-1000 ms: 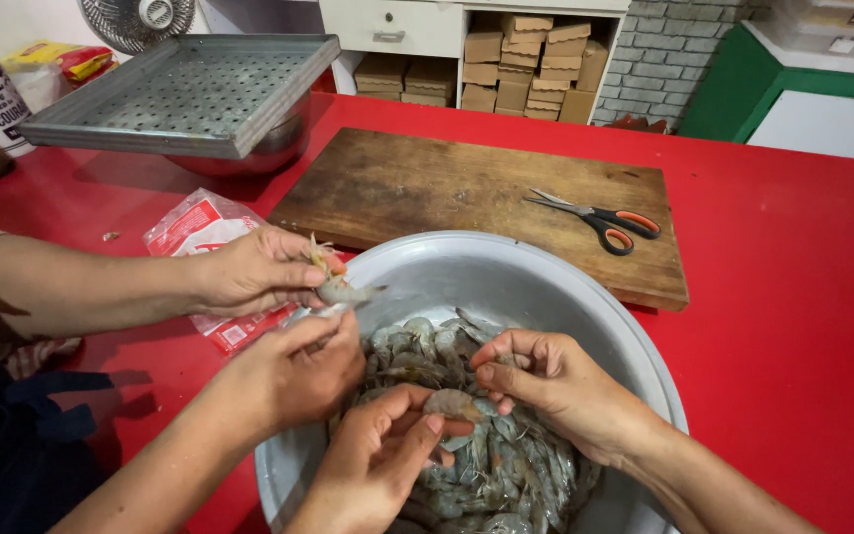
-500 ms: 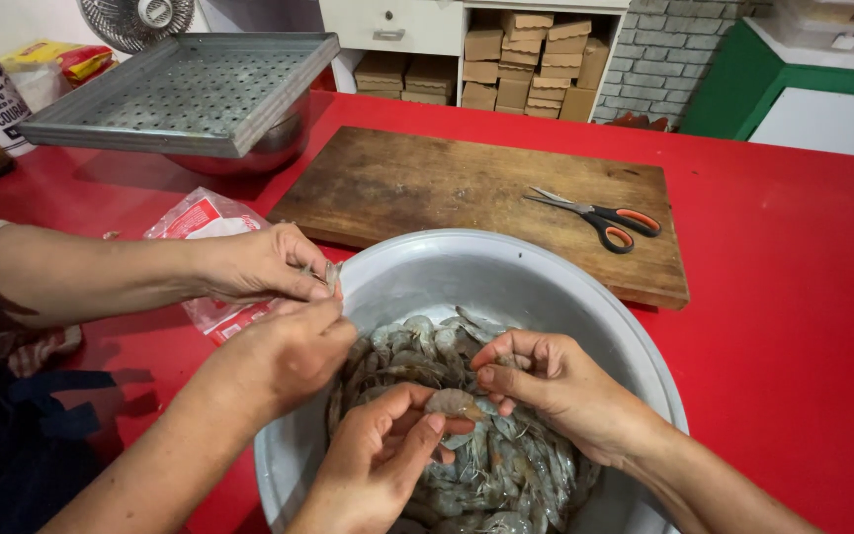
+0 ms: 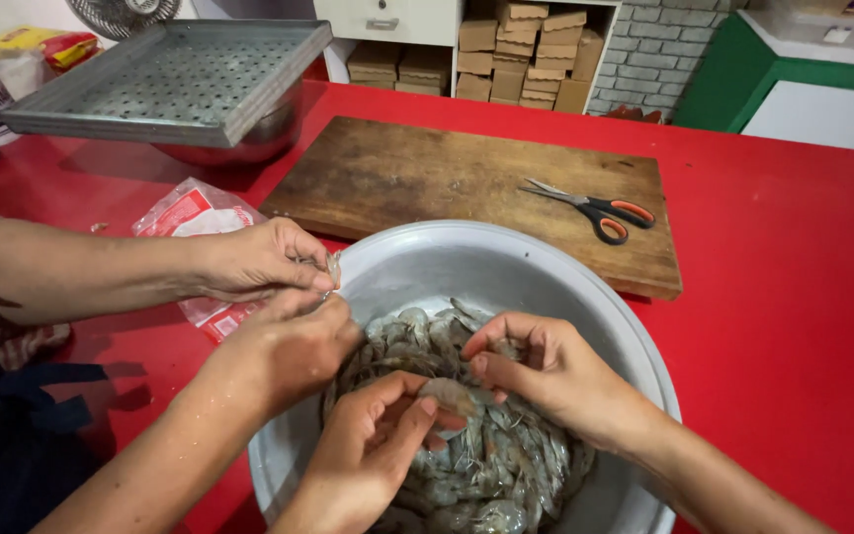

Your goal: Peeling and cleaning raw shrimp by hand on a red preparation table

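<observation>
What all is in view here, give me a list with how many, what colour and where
basin: one, grey metal, front centre of the table
shrimps: many, grey, heaped in the basin
cutting board: one, brown wood, behind the basin
scissors: one pair, black and orange handles, on the cutting board's right part
perforated tray: one, grey metal, far left, resting on a metal bowl
plastic bag: one, clear with red print, left of the basin
table: one, red
cardboard boxes: several, brown, stacked on shelves at the back
co-worker's hands: two, from the left, at the basin's left rim with a shrimp
left hand: own, over the basin, touching a shrimp
right hand: own, over the basin, on that same shrimp
</observation>
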